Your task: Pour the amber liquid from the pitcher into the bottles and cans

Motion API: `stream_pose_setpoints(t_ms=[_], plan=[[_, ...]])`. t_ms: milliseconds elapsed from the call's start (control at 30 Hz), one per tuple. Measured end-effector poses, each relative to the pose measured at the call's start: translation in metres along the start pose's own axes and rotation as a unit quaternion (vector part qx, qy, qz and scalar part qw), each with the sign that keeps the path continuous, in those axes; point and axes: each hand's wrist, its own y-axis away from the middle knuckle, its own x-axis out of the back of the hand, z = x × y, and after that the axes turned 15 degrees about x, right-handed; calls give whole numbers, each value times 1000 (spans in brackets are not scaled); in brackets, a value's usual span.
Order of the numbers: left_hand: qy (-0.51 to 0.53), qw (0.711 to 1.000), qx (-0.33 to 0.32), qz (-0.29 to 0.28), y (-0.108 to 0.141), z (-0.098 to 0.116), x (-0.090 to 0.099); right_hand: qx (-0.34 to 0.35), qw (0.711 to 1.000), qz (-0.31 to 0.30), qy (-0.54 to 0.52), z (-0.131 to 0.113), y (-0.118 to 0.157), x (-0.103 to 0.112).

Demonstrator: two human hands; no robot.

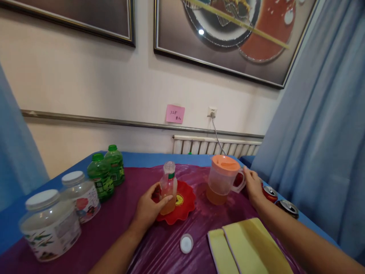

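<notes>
My left hand (pixel 151 205) is wrapped round a clear glass bottle (pixel 169 186) with orange liquid in its lower part. The bottle is uncapped and stands upright over a red scalloped plate (pixel 186 213). At the right, my right hand (pixel 252 182) has its fingers at the handle of a clear plastic pitcher (pixel 219 180); part of the grip is hidden. This pitcher has an orange lid (pixel 226 163) and orange liquid at the bottom, and it stands upright on the table. A white bottle cap (pixel 186 243) lies in front of the plate.
A folded yellow cloth (pixel 248 247) lies at the front right. Drink cans (pixel 287 208) stand beside my right forearm. On the left are two white-lidded jars (pixel 51 228) and two green bottles (pixel 99 177). Purple plastic sheeting (pixel 114 228) covers the blue table.
</notes>
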Motion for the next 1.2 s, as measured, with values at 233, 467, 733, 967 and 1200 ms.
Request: stream_pose_setpoints(t_ms=[233, 467, 733, 967, 1200], plan=[[-23, 1000, -8, -8, 2, -1, -3, 224, 933, -281, -3, -57, 114, 2], [-29, 999, -23, -3, 4, -2, -1, 309, 746, -581, 103, -66, 190, -57], [-36, 999, -12, -12, 8, -4, -2, 403, 696, -573, 159, -42, 196, -84], [-28, 999, -3, -18, 11, -2, 0, 463, 719, -500, 135, -23, 221, -103], [-22, 999, -1, -32, 10, -6, -3, 110, 820, -562, -23, -60, 193, -75]])
